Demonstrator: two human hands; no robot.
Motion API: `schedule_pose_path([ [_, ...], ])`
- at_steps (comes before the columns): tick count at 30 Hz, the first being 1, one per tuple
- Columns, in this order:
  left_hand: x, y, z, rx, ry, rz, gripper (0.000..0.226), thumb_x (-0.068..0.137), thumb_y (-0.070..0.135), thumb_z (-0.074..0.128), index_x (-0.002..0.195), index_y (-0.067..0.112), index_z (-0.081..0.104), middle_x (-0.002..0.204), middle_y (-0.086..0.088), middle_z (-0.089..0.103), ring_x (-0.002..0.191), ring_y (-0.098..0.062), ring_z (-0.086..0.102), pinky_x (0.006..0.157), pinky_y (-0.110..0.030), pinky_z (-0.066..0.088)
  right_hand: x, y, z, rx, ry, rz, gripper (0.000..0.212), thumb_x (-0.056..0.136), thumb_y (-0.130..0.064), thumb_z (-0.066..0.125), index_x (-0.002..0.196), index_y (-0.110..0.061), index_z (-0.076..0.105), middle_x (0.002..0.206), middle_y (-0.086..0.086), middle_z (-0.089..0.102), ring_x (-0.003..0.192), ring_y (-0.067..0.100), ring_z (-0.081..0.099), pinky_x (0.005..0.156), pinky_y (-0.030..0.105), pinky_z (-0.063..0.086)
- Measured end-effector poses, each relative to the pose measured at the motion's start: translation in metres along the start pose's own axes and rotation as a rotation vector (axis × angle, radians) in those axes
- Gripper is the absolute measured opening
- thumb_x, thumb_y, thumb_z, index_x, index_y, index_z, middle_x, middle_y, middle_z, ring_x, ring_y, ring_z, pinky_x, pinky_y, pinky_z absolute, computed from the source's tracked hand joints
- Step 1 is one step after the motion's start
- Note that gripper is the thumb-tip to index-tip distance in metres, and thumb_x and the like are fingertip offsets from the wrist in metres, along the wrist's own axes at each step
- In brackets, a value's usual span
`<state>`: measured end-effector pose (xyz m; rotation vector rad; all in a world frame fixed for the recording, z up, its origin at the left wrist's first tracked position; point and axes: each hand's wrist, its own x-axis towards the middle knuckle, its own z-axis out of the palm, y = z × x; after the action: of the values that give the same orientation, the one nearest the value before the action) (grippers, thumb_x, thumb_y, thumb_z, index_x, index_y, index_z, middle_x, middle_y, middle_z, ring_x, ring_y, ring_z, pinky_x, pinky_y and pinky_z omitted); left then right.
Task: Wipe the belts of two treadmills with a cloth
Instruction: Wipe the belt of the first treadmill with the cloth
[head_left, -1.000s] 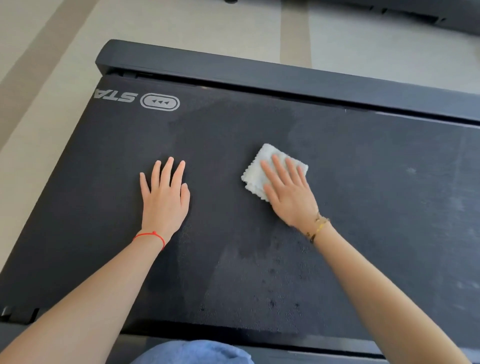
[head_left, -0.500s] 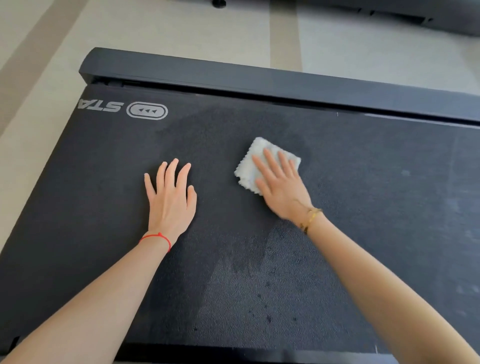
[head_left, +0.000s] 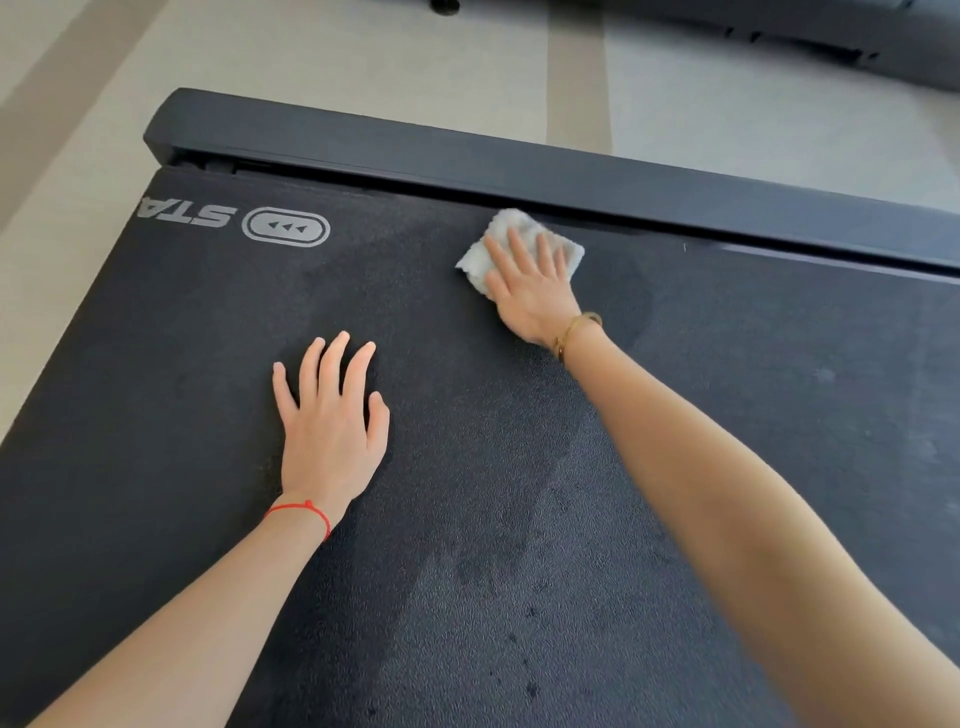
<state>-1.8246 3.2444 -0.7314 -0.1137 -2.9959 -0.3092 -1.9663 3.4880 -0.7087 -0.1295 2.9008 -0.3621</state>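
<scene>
Head view: right hand (head_left: 530, 291) presses cloth (head_left: 511, 244) on belt (head_left: 519, 519)

Right hand (head_left: 530, 288) w/ the small white folded terry cloth (head_left: 519, 244) under its flat fingers has slid from mid-belt up to the far edge of the black textured treadmill belt (head_left: 727, 415); cloth's far corner now right by the dark grey plastic side rail (head_left: 519, 166). A darker damp patch now shows on the belt just right of the cloth's new spot.

The right hand (head_left: 530, 291) hides much of the cloth (head_left: 519, 244).
</scene>
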Motion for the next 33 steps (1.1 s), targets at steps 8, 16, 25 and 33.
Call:
schedule_pose_path([
  [8, 0.0, 0.001, 0.0, -0.002, -0.003, -0.005, 0.055, 0.097, 0.033, 0.031, 0.148, 0.016, 0.042, 0.157, -0.011, 0.037, 0.148, -0.033, 0.028, 0.119, -0.065, 0.017, -0.02, 0.086, -0.021, -0.006, 0.068, 0.184, 0.054, 0.106, -0.042, 0.023, 0.158, -0.031, 0.01, 0.166, 0.008, -0.003, 0.151, 0.039, -0.004, 0.122, 0.049, -0.004],
  [16, 0.002, 0.0, 0.001, 0.003, 0.004, -0.003, 0.054, 0.096, 0.033, 0.033, 0.147, 0.016, 0.044, 0.155, -0.01, 0.039, 0.147, -0.032, 0.031, 0.119, -0.063, 0.017, -0.001, -0.013, -0.004, -0.079, 0.012, -0.045, 0.054, 0.106, -0.029, 0.023, 0.158, -0.017, 0.011, 0.165, 0.015, -0.001, 0.147, 0.049, -0.002, 0.118, 0.056, -0.003],
  [25, -0.005, 0.0, -0.01, -0.015, -0.074, 0.019, 0.053, 0.103, 0.027, 0.039, 0.155, 0.017, 0.035, 0.162, -0.009, 0.031, 0.152, -0.03, 0.023, 0.121, -0.061, 0.016, -0.064, 0.007, 0.009, -0.119, 0.045, -0.22, 0.052, 0.106, -0.037, 0.027, 0.156, -0.032, 0.017, 0.165, 0.007, 0.006, 0.148, 0.038, 0.008, 0.12, 0.045, 0.008],
  [33, -0.058, -0.034, -0.029, 0.07, -0.155, 0.116, 0.055, 0.104, 0.029, 0.039, 0.157, 0.018, 0.03, 0.164, -0.009, 0.029, 0.152, -0.03, 0.024, 0.121, -0.059, 0.022, -0.087, -0.021, 0.013, 0.001, -0.032, -0.086, 0.055, 0.105, -0.036, 0.029, 0.157, -0.033, 0.012, 0.165, 0.013, 0.0, 0.148, 0.039, 0.004, 0.12, 0.045, 0.004],
])
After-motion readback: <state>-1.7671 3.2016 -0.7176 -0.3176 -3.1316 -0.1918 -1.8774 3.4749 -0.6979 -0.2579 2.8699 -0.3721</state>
